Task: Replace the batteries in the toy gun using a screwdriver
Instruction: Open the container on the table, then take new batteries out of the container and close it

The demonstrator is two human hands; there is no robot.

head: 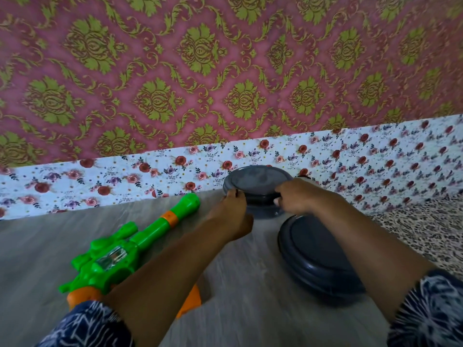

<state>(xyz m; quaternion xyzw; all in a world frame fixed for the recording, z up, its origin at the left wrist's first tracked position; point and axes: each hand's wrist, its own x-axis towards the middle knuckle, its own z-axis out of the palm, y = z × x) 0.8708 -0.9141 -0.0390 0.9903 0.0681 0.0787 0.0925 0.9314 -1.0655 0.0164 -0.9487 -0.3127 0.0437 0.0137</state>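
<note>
A green and orange toy gun point(120, 256) lies on the grey wood-look table point(37, 246), barrel pointing to the far right, its rear partly hidden under my left forearm. At the table's far edge stands a dark grey round container point(258, 181) with its lid on. My left hand point(233, 214) grips the lid's left rim. My right hand point(298, 196) grips the right rim with curled fingers. No screwdriver or batteries are in sight.
A second dark grey round container point(318, 256) sits on the table near my right forearm. A flowered white cloth point(125, 176) runs behind the table, below red and green wallpaper. A leopard-print fabric point(426, 226) lies at the right.
</note>
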